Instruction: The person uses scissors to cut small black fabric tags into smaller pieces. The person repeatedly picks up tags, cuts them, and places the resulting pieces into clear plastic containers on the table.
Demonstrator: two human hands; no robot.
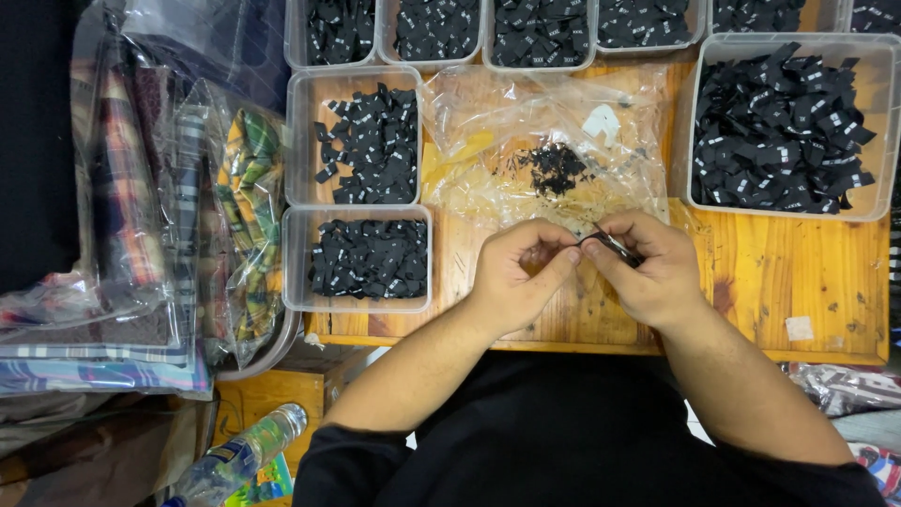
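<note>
Black-sleeved forearms reach up from the bottom edge to the two hands, whose fingertips meet over the wooden table. Thumb and forefinger of the left hand and the right hand are pinched together on a small black woven label. Just beyond lies a crumpled clear plastic bag with a few more labels. Clear plastic tubs full of black labels flank it.
</note>
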